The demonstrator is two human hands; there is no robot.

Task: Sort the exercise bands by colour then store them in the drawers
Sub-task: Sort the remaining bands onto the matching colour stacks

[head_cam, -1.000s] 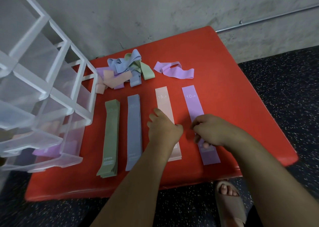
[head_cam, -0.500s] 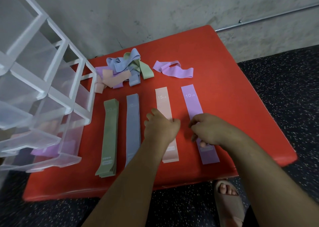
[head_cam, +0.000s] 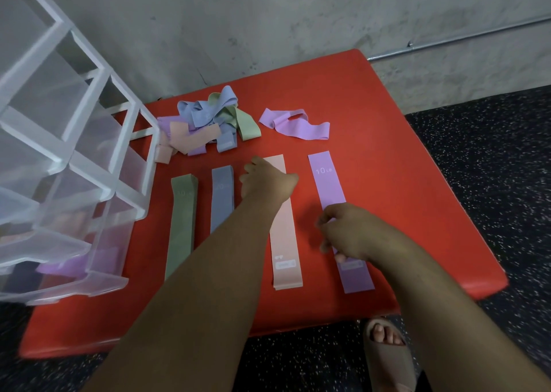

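Observation:
Four flat stacks of bands lie side by side on the red mat (head_cam: 384,117): green (head_cam: 180,230), blue (head_cam: 222,200), pink (head_cam: 286,242) and purple (head_cam: 328,180). My left hand (head_cam: 268,180) reaches forward over the far end of the pink stack, fingers loosely bent, with nothing visibly in it. My right hand (head_cam: 348,236) rests with bent fingers on the near half of the purple stack. Behind the stacks lie a tangled pile of mixed bands (head_cam: 208,123) and a loose purple band (head_cam: 295,123).
A clear plastic drawer unit (head_cam: 89,159) stands at the mat's left edge, with purple and pink bands showing in its lower drawers. A grey wall runs behind the mat. Dark speckled floor surrounds it, and a sandalled foot (head_cam: 384,350) is near the front edge.
My left hand has slid forward along the pink stack toward the tangled pile. My right hand has stayed on the purple stack.

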